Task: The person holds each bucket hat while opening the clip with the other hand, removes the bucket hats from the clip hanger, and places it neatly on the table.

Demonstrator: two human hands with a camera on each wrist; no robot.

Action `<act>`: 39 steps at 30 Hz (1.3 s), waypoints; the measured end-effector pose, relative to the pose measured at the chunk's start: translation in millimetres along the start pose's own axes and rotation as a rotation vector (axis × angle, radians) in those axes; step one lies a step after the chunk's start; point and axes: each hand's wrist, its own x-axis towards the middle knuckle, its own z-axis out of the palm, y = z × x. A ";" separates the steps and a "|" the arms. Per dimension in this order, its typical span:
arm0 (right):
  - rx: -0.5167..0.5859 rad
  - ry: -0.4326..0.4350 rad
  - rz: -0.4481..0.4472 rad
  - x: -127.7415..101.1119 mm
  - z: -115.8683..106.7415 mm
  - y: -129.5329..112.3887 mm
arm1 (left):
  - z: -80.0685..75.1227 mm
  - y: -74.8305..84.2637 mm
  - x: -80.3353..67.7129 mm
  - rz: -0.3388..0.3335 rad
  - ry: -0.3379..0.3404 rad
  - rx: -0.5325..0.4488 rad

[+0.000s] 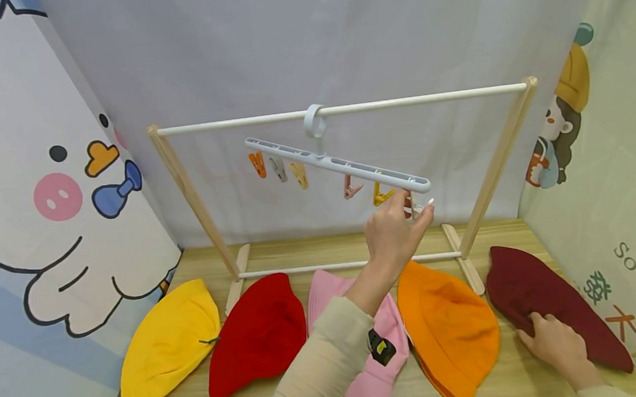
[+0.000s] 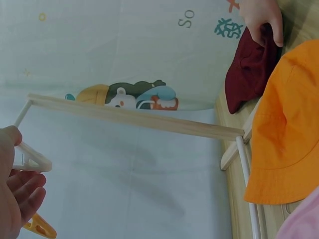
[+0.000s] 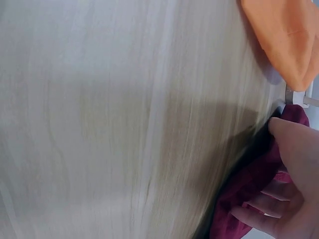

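My left hand (image 1: pixel 416 212) is raised to the right end of a grey clip hanger (image 1: pixel 337 162) and pinches a white clip (image 1: pixel 424 205) there. In the left wrist view the white clip (image 2: pixel 31 160) sits between my thumb and fingers. The hanger hangs tilted from the white top rail (image 1: pixel 428 97) of a wooden rack. My right hand (image 1: pixel 550 337) lies low on the table and grips the near edge of a dark red hat (image 1: pixel 549 286). In the right wrist view its fingers (image 3: pixel 259 214) curl into the dark red hat's (image 3: pixel 249 184) cloth.
Yellow (image 1: pixel 167 347), red (image 1: pixel 256 340), pink (image 1: pixel 377 377) and orange (image 1: pixel 452 331) hats lie in a row on the wooden table (image 1: pixel 299 247) before the rack. Several coloured clips hang from the hanger, one yellow (image 1: pixel 382 195). Printed backdrops close in both sides.
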 end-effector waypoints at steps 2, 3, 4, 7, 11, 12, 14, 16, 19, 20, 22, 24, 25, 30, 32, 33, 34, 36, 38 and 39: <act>-0.003 0.004 0.003 0.3 -0.1 -0.5 | -0.1 -0.2 0.2 -0.001 -0.002 0.004; -0.005 0.005 0.005 0.6 0.1 -0.5 | 0.2 -0.3 0.3 -0.003 -0.003 0.003; -0.007 0.007 0.009 1.0 0.4 -0.7 | 0.3 -0.4 0.4 -0.003 -0.004 0.000; -0.013 0.017 0.013 2.4 1.8 -1.1 | 1.0 -0.8 0.6 -0.006 -0.006 0.003; -0.013 0.031 0.012 3.3 3.7 -2.1 | 1.4 -1.8 0.6 -0.008 -0.013 0.011; -0.013 0.036 0.012 3.4 4.0 -2.3 | 1.4 -2.0 0.6 -0.008 -0.014 0.009; -0.012 0.037 0.016 3.6 3.9 -3.0 | 1.5 -2.4 0.4 -0.009 -0.017 0.015; -0.015 0.038 0.018 3.6 3.9 -3.6 | 1.8 -2.8 0.1 -0.014 -0.020 0.012; -0.022 0.040 0.022 3.8 3.5 -3.9 | 1.8 -3.1 -0.5 -0.020 -0.021 0.016; -0.025 0.043 0.022 3.7 3.7 -3.8 | 1.8 -3.1 -0.7 -0.020 -0.021 0.014; -0.033 0.049 0.025 3.7 3.7 -3.4 | 1.8 -3.2 -1.1 -0.023 -0.024 0.016; -0.040 0.059 0.028 3.7 4.0 -2.8 | 1.7 -3.1 -1.3 -0.024 -0.028 0.017; -0.043 0.067 0.029 3.6 4.4 -2.6 | 1.5 -3.1 -1.5 -0.026 -0.031 0.017; -0.049 0.089 0.033 2.6 2.7 -2.6 | 1.1 -3.9 -2.1 -0.030 -0.045 0.008; -0.049 0.096 0.034 2.2 0.9 -2.5 | 1.6 -5.2 -2.6 -0.025 -0.047 0.006; -0.049 0.103 0.032 2.2 0.1 -2.4 | 1.9 -6.0 -2.8 -0.021 -0.047 0.010; -0.047 0.109 0.032 2.2 -0.8 -2.3 | 2.2 -6.8 -3.0 -0.015 -0.046 0.013; -0.047 0.126 0.024 2.7 -3.0 -2.3 | 2.5 -8.6 -3.8 -0.007 -0.046 0.015; -0.044 0.152 0.013 3.4 -5.2 -3.2 | 2.3 -10.0 -4.4 0.002 -0.047 0.014; -0.043 0.168 0.006 3.8 -6.2 -3.9 | 1.8 -10.5 -4.6 0.006 -0.048 0.018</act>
